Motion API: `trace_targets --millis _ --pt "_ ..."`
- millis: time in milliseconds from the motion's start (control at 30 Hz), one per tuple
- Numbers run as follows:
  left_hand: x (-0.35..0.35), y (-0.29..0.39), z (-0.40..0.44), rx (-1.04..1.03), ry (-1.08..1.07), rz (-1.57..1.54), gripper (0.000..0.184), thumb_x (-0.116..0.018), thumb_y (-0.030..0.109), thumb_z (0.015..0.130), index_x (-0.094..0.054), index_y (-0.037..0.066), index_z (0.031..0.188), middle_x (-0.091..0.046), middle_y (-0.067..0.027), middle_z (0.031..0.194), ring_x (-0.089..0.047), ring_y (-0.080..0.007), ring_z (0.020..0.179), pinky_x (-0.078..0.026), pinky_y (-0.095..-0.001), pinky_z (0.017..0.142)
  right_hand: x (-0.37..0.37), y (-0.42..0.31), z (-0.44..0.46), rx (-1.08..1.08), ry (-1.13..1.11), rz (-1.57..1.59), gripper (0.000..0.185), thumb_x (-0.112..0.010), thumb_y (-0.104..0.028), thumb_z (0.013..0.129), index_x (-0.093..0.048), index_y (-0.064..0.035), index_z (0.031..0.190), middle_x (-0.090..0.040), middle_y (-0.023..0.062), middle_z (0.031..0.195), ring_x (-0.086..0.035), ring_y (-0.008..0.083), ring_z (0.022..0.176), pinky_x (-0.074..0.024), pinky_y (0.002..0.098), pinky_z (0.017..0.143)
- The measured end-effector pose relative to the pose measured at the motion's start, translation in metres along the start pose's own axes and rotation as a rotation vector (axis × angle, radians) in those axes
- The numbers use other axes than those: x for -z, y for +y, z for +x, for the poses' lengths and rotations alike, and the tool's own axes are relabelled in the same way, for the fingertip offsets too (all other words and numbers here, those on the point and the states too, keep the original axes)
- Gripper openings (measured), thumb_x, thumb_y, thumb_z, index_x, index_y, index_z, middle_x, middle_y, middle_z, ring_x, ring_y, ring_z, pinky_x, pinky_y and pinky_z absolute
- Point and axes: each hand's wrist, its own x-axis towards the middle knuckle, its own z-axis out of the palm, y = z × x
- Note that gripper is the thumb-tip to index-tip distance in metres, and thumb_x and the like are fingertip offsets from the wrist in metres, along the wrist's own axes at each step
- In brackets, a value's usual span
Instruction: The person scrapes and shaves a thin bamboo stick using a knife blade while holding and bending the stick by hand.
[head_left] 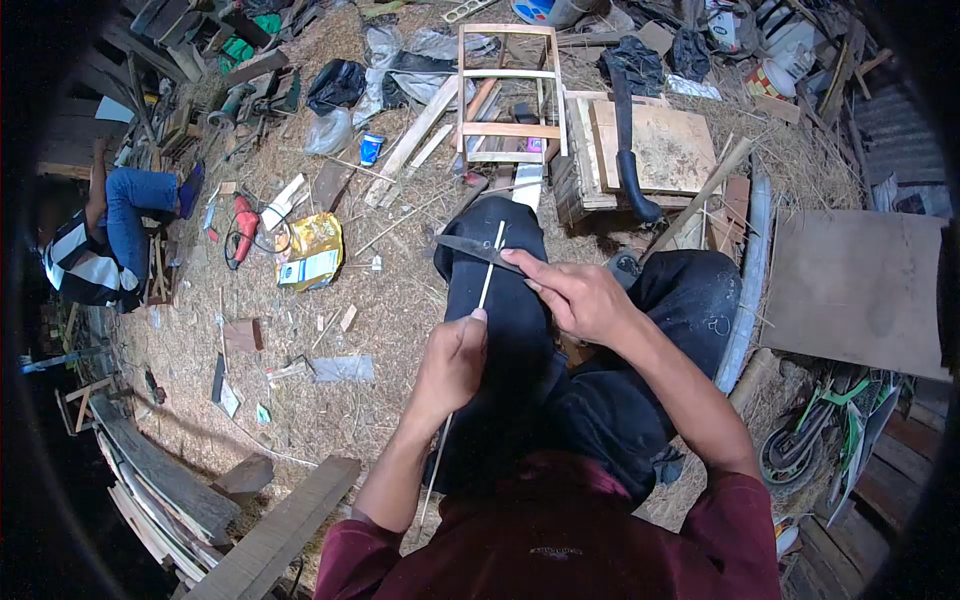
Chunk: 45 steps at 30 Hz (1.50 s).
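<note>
My left hand [452,362] is closed around a thin pale stick [489,278], thumb along it, above my left thigh. One end of the stick points away from me past the knee; the other runs back under my forearm. My right hand [582,300] grips a knife [465,246], its handle mostly hidden in the fingers and the index finger stretched along it. The dark blade lies across the stick near its far end, over my knee. Whether the edge bites into the wood I cannot tell.
A machete [625,140] with a black handle rests on a wooden block [655,150]. Beyond my knee stands a wooden frame [510,130]. A red power tool [242,230] and a yellow packet [310,250] lie left. Another person [110,230] sits far left.
</note>
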Motion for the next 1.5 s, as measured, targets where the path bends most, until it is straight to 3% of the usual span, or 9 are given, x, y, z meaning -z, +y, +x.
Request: trace_targets --millis 400,500,767,833,967,1033,1100,1267,1500 --pt "0.011 0.01 -0.014 0.17 -0.065 -0.281 0.046 -0.044 0.035 0.103 -0.036 0.017 0.062 -0.031 0.0067 0.054 -0.027 -0.0068 0.045 -0.02 -0.0273 0.044 0.0 -0.005 0.012 0.075 0.104 0.18 0.049 -0.059 -0.011 0.092 -0.054 -0.021 0.139 -0.066 0.0191 0.081 -0.065 0.0373 0.07 -0.052 0.0445 0.063" --pt "0.003 0.018 0.021 0.145 -0.054 -0.305 0.047 -0.044 0.036 0.103 -0.035 0.017 0.061 -0.03 0.0071 0.053 -0.026 -0.006 0.044 -0.019 -0.0264 0.043 0.001 -0.014 0.003 0.071 -0.111 0.07 0.052 -0.06 -0.01 0.09 -0.053 -0.0222 0.14 -0.066 0.0184 0.081 -0.065 0.0372 0.07 -0.0522 0.0446 0.063" --pt "0.002 0.025 0.015 0.296 -0.117 -0.329 0.046 -0.042 0.033 0.104 -0.037 0.015 0.062 -0.03 0.0067 0.052 -0.028 -0.0066 0.041 -0.019 -0.026 0.041 0.011 0.003 0.01 -0.125 0.011 -0.067 0.053 -0.056 -0.002 0.089 -0.054 -0.0187 0.139 -0.066 0.0189 0.083 -0.066 0.0367 0.072 -0.0525 0.0433 0.066" --pt "0.001 0.016 -0.005 0.291 -0.101 -0.327 0.046 -0.041 0.032 0.105 -0.037 0.014 0.062 -0.03 0.0065 0.051 -0.029 -0.0066 0.04 -0.02 -0.0257 0.04 0.032 0.018 0.016 -0.41 -0.212 -0.249 0.048 -0.052 -0.009 0.094 -0.052 -0.019 0.14 -0.068 0.0187 0.091 -0.067 0.0406 0.078 -0.0531 0.0446 0.071" --pt "-0.002 0.007 -0.008 0.217 -0.067 -0.292 0.048 -0.041 0.034 0.105 -0.038 0.013 0.061 -0.033 0.0061 0.052 -0.031 -0.006 0.042 -0.024 -0.0258 0.041 0.014 0.055 0.012 -0.117 0.29 0.012 0.044 -0.052 -0.02 0.098 -0.05 -0.0135 0.142 -0.071 0.0185 0.088 -0.069 0.0313 0.071 -0.0527 0.0404 0.071" --pt "-0.008 0.011 0.004 0.131 -0.016 -0.237 0.048 -0.042 0.034 0.105 -0.04 0.013 0.062 -0.035 0.0055 0.052 -0.033 -0.0058 0.043 -0.026 -0.0256 0.042 0.019 0.043 0.025 -0.179 0.368 0.083 0.047 -0.053 -0.024 0.098 -0.049 -0.0111 0.142 -0.071 0.017 0.083 -0.067 0.0285 0.067 -0.0521 0.0392 0.069" --pt "-0.006 0.023 0.01 0.115 -0.041 -0.142 0.045 -0.045 0.036 0.104 -0.047 0.013 0.066 -0.039 0.0064 0.055 -0.034 -0.0053 0.047 -0.026 -0.0247 0.046 0.028 0.017 0.02 -0.519 0.228 0.187 0.05 -0.056 -0.027 0.098 -0.047 -0.007 0.143 -0.071 0.0142 0.083 -0.066 0.0266 0.067 -0.0512 0.0373 0.069" --pt "-0.01 0.027 0.024 0.015 -0.064 -0.106 0.04 -0.047 0.029 0.104 -0.056 0.006 0.073 -0.043 0.0047 0.052 -0.038 -0.0046 0.046 -0.029 -0.0245 0.044 0.015 0.021 0.013 -0.235 0.388 0.043 0.03 -0.071 -0.024 0.09 -0.064 0.0029 0.103 -0.062 0.0099 0.069 -0.056 0.0128 0.063 -0.0463 0.0311 0.061" --pt "-0.021 0.033 0.026 -0.067 -0.037 0.054 0.038 -0.051 0.031 0.103 -0.058 0.006 0.075 -0.045 0.0051 0.056 -0.04 -0.0038 0.049 -0.03 -0.0233 0.047 0.026 0.031 0.022 -0.657 0.313 0.814 0.029 -0.069 -0.03 0.094 -0.067 -0.0006 0.098 -0.051 -0.0066 0.061 -0.041 0.0029 0.048 -0.0313 0.0235 0.044"
